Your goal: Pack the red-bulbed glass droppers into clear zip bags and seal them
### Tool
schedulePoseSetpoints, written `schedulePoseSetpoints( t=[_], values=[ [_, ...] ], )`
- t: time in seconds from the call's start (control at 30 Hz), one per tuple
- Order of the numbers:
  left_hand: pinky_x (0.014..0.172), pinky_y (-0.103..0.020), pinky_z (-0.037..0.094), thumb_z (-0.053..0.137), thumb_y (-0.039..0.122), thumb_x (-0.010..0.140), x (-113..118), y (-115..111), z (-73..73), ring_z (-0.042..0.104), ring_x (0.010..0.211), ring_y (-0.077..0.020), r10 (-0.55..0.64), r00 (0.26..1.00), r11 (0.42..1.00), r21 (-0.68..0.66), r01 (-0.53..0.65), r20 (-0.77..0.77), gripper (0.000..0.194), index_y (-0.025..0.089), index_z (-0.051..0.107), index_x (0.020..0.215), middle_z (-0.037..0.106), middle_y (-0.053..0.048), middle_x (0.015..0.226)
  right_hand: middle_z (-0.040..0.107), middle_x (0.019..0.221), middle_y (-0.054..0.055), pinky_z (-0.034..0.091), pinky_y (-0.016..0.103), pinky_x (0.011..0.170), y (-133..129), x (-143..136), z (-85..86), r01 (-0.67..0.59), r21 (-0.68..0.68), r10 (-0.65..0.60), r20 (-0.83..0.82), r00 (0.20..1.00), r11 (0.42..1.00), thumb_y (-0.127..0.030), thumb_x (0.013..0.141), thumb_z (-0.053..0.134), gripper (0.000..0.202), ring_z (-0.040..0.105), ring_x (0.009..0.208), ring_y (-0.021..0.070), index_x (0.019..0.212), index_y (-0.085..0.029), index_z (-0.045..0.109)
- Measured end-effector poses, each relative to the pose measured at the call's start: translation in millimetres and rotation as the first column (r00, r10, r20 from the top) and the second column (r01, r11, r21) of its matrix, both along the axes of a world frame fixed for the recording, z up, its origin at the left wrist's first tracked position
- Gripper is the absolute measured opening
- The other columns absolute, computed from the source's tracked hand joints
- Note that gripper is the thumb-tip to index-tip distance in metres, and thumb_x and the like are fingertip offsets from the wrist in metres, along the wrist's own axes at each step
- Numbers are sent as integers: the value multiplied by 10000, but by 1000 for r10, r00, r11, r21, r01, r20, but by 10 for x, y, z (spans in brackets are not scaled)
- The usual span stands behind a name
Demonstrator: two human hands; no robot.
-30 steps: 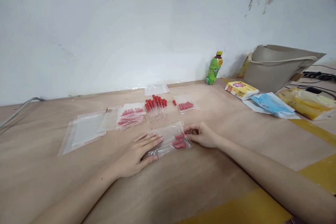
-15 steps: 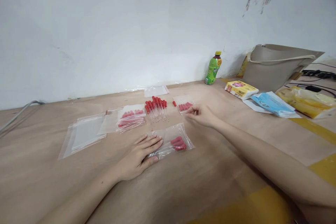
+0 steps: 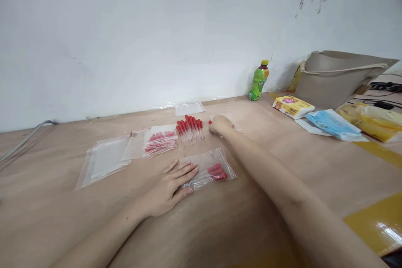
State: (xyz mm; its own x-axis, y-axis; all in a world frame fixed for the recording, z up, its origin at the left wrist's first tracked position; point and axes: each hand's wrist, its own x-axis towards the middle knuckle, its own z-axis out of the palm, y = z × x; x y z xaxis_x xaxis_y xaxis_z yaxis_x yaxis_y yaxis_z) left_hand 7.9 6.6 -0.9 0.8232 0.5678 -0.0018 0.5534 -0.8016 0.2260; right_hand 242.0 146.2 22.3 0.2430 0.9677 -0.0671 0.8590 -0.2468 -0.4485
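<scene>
My left hand [image 3: 171, 186] lies flat with its fingers spread, resting on the left end of a clear bag [image 3: 204, 161] that holds several red-topped pieces [image 3: 217, 171]. Farther off, my right hand [image 3: 220, 124] is over another clear bag [image 3: 235, 122] and covers most of it. A red tip [image 3: 210, 122] shows beside its fingers, which are largely hidden, so what they hold cannot be made out. Between the bags is a pile of red-topped clear droppers [image 3: 191, 127]. Filled bags are stacked [image 3: 160, 144] left of the pile.
Flat clear bags [image 3: 109, 157] lie at the left, another [image 3: 190, 109] by the wall. Toward the right are a green bottle [image 3: 259, 80], a yellow box [image 3: 293, 106], a blue packet [image 3: 336, 124], a grey bin [image 3: 329, 79] and a yellow package [image 3: 370, 121]. A cable [image 3: 29, 137] runs at far left.
My right hand has moved left and away from me, over the far bag toward the lone red tip. My left hand stays on the near bag. The view has shifted slightly.
</scene>
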Motion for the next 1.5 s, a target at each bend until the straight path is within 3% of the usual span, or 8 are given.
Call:
schedulePoseSetpoints(
  t=[0.27, 0.37, 0.47, 0.63, 0.87, 1.1, 1.23, 1.5],
  values=[
    [1092, -437, 139, 299, 409, 943, 8, -1, 0, 216, 1316, -175, -5, 1000, 1000, -3, 5, -1, 475, 305, 179, 1391, 250, 14, 1426, 565, 642, 9, 441, 202, 515, -377, 278, 42, -36, 260, 148, -427, 892, 965, -411, 893, 288, 355, 526, 507, 77, 964, -152, 520],
    [1090, -441, 140, 298, 406, 944, 16, -3, 18, 213, 1317, -174, 1, 1000, 1000, -5, -1, -5, 471, 309, 181, 1389, 241, 16, 1429, 491, 577, -75, 407, 193, 465, -733, 479, -106, 98, 441, 297, -735, 610, 892, -454, 733, 565, 527, 466, 451, 66, 1130, -173, 361],
    [1090, -443, 141, 306, 410, 941, 18, -6, 32, 221, 1315, -176, 5, 1000, 1000, -11, -5, -4, 469, 314, 192, 1386, 250, 18, 1425, 478, 578, -98, 379, 192, 433, -1012, 610, -286, 160, 444, 300, -789, 536, 882, -454, 665, 615, 691, 457, 438, 70, 1201, -200, 261],
    [1090, -442, 138, 319, 410, 938, 14, -4, 25, 243, 1307, -178, -6, 1000, 1000, -10, 6, 21, 469, 328, 194, 1383, 274, 28, 1417, 508, 573, -95, 413, 200, 459, -1142, 593, -438, 246, 365, 222, -858, 463, 898, -437, 653, 619, 557, 495, 455, 76, 1053, -223, 295],
    [1089, -430, 142, 326, 414, 936, 10, -5, 2, 249, 1306, -170, 1, 1000, 1000, 3, -1, 30, 477, 320, 191, 1384, 282, 25, 1416, 574, 675, -61, 482, 246, 570, -1238, 459, -416, 135, 227, 182, -942, 283, 964, -394, 696, 579, 370, 607, 556, 96, 907, -233, 321],
    [1087, -424, 145, 332, 424, 933, 18, -10, 11, 233, 1312, -176, 18, 999, 1000, 13, -18, 36, 516, 304, 142, 1397, 237, 3, 1435, 550, 544, -51, 367, 182, 429, -1294, 617, -326, -225, 92, 199, -832, 518, 970, -351, 626, 670, 312, 513, 454, 64, 807, -172, 489],
    [1090, -411, 144, 334, 424, 933, 22, -8, 14, 238, 1310, -169, 18, 999, 1000, 24, -18, 32, 519, 301, 140, 1398, 246, 3, 1433, 514, 489, -69, 297, 168, 389, -1277, 624, -322, -274, 89, 249, -733, 633, 958, -361, 626, 671, 304, 440, 403, 47, 817, -163, 542],
    [1086, -425, 153, 334, 421, 932, 17, -10, 6, 263, 1301, -182, 8, 999, 1000, 27, -9, 42, 509, 314, 150, 1394, 274, 10, 1422, 574, 609, -19, 404, 214, 503, -1233, 403, -431, -334, 252, 407, -716, 567, 908, -383, 601, 679, 280, 507, 541, 86, 707, -146, 573]
  ],
)
